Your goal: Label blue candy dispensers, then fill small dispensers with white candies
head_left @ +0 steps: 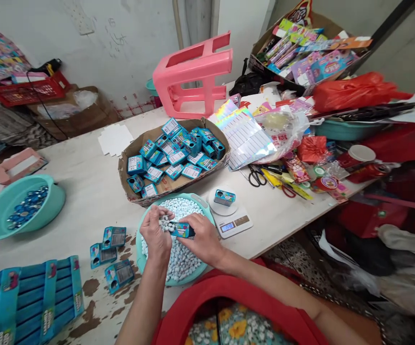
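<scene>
Over a mint-green basin (pixel 207 211) of small white-blue candies (pixel 184 263), my right hand (pixel 204 238) grips a small blue box (pixel 181 230). My left hand (pixel 156 231) is closed round several of the candies, right at the box's left end. A similar box (pixel 224 197) stands on the digital kitchen scale (pixel 233 225) just right of the basin; its display is lit. Left of the basin, three blue boxes (pixel 114 237) lie on the table. Behind it, a cardboard tray (pixel 132 195) holds many more of these boxes.
A second green basin (pixel 54 201) with shiny blue pieces stands at the left, near flat blue cartons (pixel 28 297). Scissors (pixel 257 176), holographic sheets (pixel 245 139) and assorted packets lie to the right. A pink stool (pixel 193 72) rests on its side at the back.
</scene>
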Tool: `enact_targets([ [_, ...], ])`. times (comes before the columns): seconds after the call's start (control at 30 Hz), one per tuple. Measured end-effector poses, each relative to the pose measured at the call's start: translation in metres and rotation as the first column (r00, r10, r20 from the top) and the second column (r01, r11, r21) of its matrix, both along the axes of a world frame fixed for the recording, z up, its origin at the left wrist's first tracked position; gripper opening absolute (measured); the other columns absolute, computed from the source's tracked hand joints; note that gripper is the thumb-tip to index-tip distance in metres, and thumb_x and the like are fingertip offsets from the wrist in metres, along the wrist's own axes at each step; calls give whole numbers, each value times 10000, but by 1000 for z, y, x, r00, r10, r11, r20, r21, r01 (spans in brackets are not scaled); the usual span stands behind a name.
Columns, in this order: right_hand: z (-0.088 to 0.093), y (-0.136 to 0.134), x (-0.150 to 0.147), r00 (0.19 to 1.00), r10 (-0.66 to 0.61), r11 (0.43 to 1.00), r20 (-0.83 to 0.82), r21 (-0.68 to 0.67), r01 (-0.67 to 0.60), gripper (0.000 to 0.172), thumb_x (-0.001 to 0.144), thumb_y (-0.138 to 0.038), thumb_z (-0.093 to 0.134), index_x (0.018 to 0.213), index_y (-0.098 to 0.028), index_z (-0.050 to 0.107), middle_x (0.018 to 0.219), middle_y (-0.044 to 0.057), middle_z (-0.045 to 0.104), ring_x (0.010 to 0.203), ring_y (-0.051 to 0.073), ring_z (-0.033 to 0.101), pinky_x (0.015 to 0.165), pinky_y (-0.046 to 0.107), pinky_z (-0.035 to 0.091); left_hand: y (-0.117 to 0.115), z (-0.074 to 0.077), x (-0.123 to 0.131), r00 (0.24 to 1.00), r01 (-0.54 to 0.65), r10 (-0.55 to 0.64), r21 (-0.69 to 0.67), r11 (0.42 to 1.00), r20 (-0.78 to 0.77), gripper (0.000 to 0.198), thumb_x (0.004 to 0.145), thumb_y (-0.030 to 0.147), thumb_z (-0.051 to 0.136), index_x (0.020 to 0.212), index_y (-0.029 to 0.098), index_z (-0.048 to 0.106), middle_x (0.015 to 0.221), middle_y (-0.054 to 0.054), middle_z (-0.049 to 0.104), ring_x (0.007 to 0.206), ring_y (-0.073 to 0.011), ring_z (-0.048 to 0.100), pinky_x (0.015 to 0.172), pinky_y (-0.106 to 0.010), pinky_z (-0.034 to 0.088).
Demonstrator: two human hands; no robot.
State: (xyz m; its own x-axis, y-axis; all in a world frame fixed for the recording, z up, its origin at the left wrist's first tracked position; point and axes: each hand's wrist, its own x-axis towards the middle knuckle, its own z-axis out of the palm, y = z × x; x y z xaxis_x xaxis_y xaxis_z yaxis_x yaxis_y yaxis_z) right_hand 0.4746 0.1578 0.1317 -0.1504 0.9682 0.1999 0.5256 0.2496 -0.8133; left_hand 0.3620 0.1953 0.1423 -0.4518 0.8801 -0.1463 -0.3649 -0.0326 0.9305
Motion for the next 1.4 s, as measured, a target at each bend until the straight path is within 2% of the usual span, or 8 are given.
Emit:
enact_targets([
  [0.2, -1, 2, -1, 1000, -8, 1000, 17, -11, 9, 323, 672, -244, 725, 969, -207, 605, 914, 29, 633, 907, 205, 573, 797, 319, 427, 4, -3, 1, 995, -72, 74, 34, 997, -68, 341, 751, 415, 626, 606, 155, 461, 534, 53, 449, 467, -79, 471, 451, -210, 394],
  [0.4, -3, 3, -4, 999, -22, 999, -36, -34, 21, 359, 643, -241, 743, 975, -213, 609, 920, 25, 637, 911, 202, 576, 804, 317, 430, 6, 6, 1, 1000, -20, 21, 35, 999, -24, 336, 758, 419, 623, 635, 162, 443, 519, 66, 425, 453, -63, 450, 445, -189, 390],
  [0.63, 3, -4, -1, 996, -23, 999, -90, -43, 20, 333, 652, -219, 730, 965, -223, 614, 904, 21, 639, 898, 203, 583, 785, 318, 440, -1, 13, 2, 1000, 9, -8, -31, 999, 30, 340, 752, 451, 618, 669, 168, 450, 518, 68, 414, 394, -37, 384, 349, -150, 254],
  [0.8, 9, -11, 2, 998, -14, 1000, -67, 4, 14, 333, 661, -226, 724, 974, -229, 612, 922, 28, 649, 916, 214, 589, 807, 337, 422, -9, 20, 7, 1000, -4, 5, 51, 999, -9, 334, 761, 425, 613, 637, 169, 437, 503, 66, 399, 466, -65, 469, 460, -176, 384],
  [0.97, 10, -14, 3, 998, 1, 1000, -56, 3, 0, 332, 645, -210, 733, 956, -223, 618, 896, 26, 650, 890, 216, 597, 795, 334, 424, -15, 19, 7, 1000, -29, 29, 48, 998, -8, 319, 771, 419, 605, 651, 171, 444, 493, 71, 403, 472, -77, 493, 480, -193, 397],
  [1.1, 10, -13, 7, 996, -16, 1000, -86, -5, 15, 355, 628, -198, 749, 959, -209, 623, 892, 30, 647, 885, 215, 596, 793, 329, 433, -18, 21, 10, 1000, 12, -11, 69, 998, -10, 286, 789, 412, 591, 694, 166, 478, 470, 78, 393, 416, -58, 432, 427, -176, 348],
  [1.27, 2, -10, 12, 988, -16, 999, -152, -32, 12, 348, 624, -201, 748, 951, -216, 629, 901, 27, 644, 892, 208, 590, 800, 328, 449, -17, 23, 18, 997, 72, -71, -11, 997, 30, 300, 779, 439, 595, 712, 166, 490, 442, 80, 390, 347, -40, 350, 342, -156, 228],
  [1.4, 0, -13, 26, 960, -24, 995, -278, -97, -3, 356, 632, -235, 750, 967, -220, 632, 921, 17, 636, 893, 191, 593, 801, 314, 465, -10, 28, 13, 990, 78, -80, 22, 997, 114, 297, 769, 434, 608, 718, 162, 497, 432, 79, 385, 350, -34, 337, 353, -153, 236],
])
